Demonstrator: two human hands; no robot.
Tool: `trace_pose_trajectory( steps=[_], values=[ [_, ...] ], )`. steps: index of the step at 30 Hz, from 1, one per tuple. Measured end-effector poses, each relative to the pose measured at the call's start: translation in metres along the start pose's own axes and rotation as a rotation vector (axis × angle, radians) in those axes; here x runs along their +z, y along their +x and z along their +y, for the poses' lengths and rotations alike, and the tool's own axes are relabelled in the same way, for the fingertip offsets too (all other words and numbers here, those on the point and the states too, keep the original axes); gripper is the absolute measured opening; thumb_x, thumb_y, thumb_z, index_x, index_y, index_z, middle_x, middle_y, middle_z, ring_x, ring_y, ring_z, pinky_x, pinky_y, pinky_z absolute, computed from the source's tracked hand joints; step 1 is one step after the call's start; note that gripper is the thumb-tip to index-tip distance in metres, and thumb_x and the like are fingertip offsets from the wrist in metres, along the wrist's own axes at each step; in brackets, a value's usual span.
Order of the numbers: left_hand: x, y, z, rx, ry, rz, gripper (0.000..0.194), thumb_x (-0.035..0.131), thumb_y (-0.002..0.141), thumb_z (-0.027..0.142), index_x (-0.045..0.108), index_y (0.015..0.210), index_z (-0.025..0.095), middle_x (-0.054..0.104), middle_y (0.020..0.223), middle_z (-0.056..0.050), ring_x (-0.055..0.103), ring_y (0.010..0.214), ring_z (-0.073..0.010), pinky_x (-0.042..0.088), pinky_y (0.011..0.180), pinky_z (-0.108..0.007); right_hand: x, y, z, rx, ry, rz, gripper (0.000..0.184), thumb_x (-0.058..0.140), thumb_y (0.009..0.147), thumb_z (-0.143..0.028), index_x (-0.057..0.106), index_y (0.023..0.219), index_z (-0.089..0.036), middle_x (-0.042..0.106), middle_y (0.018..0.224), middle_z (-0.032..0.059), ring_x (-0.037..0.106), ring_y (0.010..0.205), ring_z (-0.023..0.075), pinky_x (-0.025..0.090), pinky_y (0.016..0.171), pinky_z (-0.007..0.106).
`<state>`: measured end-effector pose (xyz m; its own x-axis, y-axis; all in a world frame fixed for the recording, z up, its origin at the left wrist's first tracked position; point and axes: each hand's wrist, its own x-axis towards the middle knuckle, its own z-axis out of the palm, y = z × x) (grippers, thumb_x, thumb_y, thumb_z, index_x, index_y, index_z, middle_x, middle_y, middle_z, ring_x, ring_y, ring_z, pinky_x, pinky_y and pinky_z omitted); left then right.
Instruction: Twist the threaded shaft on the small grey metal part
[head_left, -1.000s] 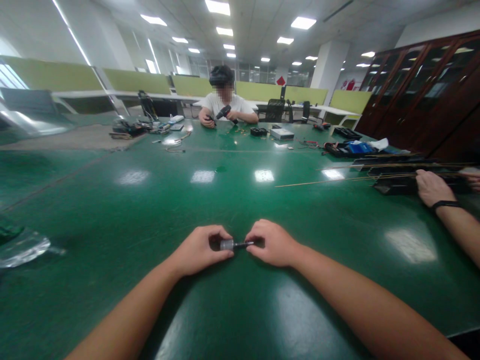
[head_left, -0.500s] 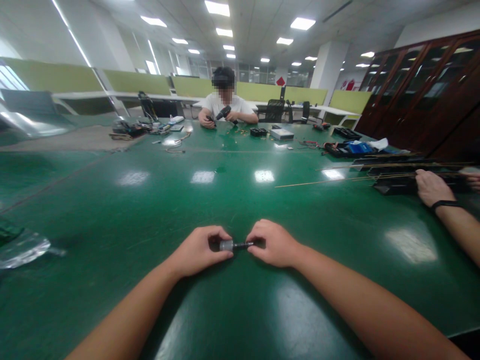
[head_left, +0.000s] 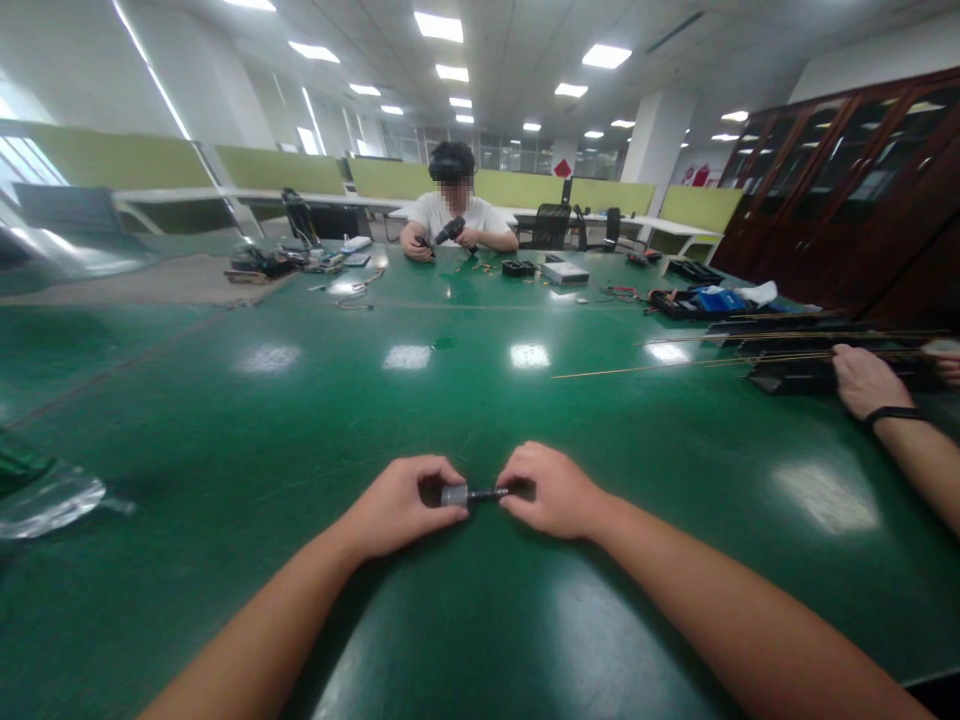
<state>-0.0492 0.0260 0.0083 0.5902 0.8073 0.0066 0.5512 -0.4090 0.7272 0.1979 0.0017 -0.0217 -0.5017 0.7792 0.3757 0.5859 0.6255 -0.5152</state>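
Low over the green table, my left hand (head_left: 397, 508) pinches a short grey cylinder (head_left: 454, 495) between thumb and fingers. A thin dark rod (head_left: 484, 494) sticks out of the cylinder toward the right. My right hand (head_left: 551, 490) closes its thumb and fingertips on the rod's far end, and that tip is hidden by the fingers. Rod and cylinder lie in one line, roughly level. What kind of part this is, I cannot make out.
Across the green table (head_left: 420, 410) a person (head_left: 457, 205) holds a dark power drill (head_left: 450, 230). At right, another person's hand (head_left: 870, 382) touches black channel pieces (head_left: 787, 375) beside long thin rods (head_left: 637, 371). Clear plastic (head_left: 56, 505) lies at left; a white box (head_left: 564, 272) stands farther back.
My hands keep the same grip on the cylinder and rod. The whole view has shifted very slightly; nothing else has visibly moved.
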Motion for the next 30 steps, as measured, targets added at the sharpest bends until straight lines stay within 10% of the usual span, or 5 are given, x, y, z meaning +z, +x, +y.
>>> trace_pose_trajectory(
  steps=[30],
  values=[
    [0.0007,0.0,-0.0017,0.007,-0.004,0.009,0.022,0.074,0.075,0.033,0.071,0.089,0.016,0.071,0.084,-0.003,0.065,0.078,-0.019,0.052,0.072,-0.028,-0.0046,-0.0031,0.0026,0.012,0.008,-0.007,0.01,0.071,0.08,-0.018,0.072,0.09,-0.019,0.07,0.089,0.0045,0.06,0.088,0.0189,0.048,0.082,0.032]
  ],
)
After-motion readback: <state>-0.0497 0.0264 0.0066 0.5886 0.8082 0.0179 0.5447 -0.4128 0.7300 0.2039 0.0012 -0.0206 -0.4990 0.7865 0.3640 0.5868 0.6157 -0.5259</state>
